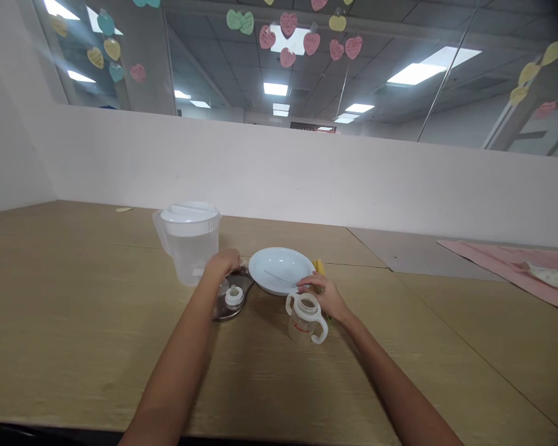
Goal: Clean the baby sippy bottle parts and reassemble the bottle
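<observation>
My left hand is closed at the far edge of a dark metal tray; its fingers are mostly hidden, with something clear just visible by them. On the tray sits a bottle nipple in a white collar, with a clear piece beside it. My right hand pinches the end of a thin straw-like rod lying across a white plate. Just in front of that hand, a clear baby bottle with white handles stands upright and uncapped. Partly behind the hand is a yellow object.
A lidded clear plastic pitcher holding liquid stands left of the tray. At far right, a pink cloth carries a whitish item. A white wall closes off the table's back, below windows with heart-shaped notes.
</observation>
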A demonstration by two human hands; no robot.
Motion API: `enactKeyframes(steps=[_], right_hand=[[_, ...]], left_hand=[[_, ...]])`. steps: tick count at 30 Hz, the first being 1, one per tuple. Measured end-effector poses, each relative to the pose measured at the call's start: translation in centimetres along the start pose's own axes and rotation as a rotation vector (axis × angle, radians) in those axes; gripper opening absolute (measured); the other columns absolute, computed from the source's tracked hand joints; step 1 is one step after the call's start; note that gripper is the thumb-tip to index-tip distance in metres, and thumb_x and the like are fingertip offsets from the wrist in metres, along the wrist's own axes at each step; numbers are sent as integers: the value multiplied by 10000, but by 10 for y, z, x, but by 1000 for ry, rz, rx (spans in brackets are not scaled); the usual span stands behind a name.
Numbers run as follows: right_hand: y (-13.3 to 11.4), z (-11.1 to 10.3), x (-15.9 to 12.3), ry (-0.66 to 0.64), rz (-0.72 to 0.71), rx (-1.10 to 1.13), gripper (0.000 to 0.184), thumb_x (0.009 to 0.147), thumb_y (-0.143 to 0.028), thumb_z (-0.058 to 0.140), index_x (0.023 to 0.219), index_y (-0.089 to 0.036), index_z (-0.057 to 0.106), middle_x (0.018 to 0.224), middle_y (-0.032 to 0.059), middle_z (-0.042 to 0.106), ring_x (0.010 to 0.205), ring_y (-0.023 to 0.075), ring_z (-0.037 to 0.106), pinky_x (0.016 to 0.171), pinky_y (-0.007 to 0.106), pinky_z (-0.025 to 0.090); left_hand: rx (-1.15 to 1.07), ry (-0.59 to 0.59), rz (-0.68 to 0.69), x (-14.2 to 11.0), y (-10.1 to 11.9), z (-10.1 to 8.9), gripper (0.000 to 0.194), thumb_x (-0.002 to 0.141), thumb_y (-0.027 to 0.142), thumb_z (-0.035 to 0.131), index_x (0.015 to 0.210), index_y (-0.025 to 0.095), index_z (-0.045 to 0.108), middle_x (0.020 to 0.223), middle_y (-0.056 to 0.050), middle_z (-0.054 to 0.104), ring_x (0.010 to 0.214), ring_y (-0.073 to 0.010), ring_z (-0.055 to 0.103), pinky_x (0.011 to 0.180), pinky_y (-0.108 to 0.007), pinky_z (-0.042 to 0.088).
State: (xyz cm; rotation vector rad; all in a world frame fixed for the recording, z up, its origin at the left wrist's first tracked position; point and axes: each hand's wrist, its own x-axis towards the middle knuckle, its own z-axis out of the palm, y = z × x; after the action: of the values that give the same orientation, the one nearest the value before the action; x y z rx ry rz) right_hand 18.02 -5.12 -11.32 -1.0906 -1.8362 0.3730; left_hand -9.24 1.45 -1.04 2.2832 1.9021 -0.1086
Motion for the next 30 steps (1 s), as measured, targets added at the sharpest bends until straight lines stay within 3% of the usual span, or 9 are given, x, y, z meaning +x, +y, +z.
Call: enactKeyframes(steps=[5, 11, 16, 19, 23, 30], right_hand=[[4, 0, 1, 50, 112, 84, 265, 777, -449, 569, 816, -229, 710, 857, 41, 705, 877, 208, 614, 953, 444, 395], [7, -2, 4, 186, 265, 365, 348, 694, -472, 653, 884, -182, 683, 847, 67, 709, 825, 200, 645, 823, 366, 480], [5, -14, 8, 463, 360, 631, 327, 636, -387, 723, 884, -186, 654, 738, 23, 694, 742, 167, 641, 797, 347, 492], [3, -21, 9, 569, 388, 828, 269, 631, -320, 726, 858, -204, 639, 709, -1, 676, 721, 145, 634, 792, 330, 505], [4, -25, 9, 588, 387, 936, 243, 633, -281, 713, 850, -223, 621, 697, -27, 656, 736, 128, 630, 832, 317, 505], [13, -23, 9, 610, 389, 825, 202, 646, -295, 694, 818, -219, 618, 673, -25, 643, 703, 130, 619, 838, 342, 507]], left_hand=[[-8, 84, -18, -13, -7, -23, 143, 661, 145, 553, 735, 108, 669, 723, -123, 691, 684, -199, 631, 605, -246, 442], [-76, 273, 74, -27, -2, -39, 199, 769, 226, 499, 897, 130, 618, 997, -132, 668, 879, -218, 615, 705, -257, 443], [-295, 277, 319, -30, 12, -39, 225, 835, 243, 398, 954, 149, 565, 971, -51, 678, 815, -137, 617, 698, -202, 446], [-443, 334, 454, -32, 22, -38, 230, 835, 241, 390, 945, 147, 568, 895, -38, 678, 799, -140, 602, 708, -219, 442], [-398, 434, 449, -35, 35, -35, 276, 859, 291, 373, 970, 169, 595, 912, -34, 664, 792, -158, 585, 715, -246, 437], [-284, 479, 471, -25, 46, -27, 282, 845, 280, 410, 989, 173, 627, 1006, -65, 652, 910, -195, 573, 809, -274, 431]])
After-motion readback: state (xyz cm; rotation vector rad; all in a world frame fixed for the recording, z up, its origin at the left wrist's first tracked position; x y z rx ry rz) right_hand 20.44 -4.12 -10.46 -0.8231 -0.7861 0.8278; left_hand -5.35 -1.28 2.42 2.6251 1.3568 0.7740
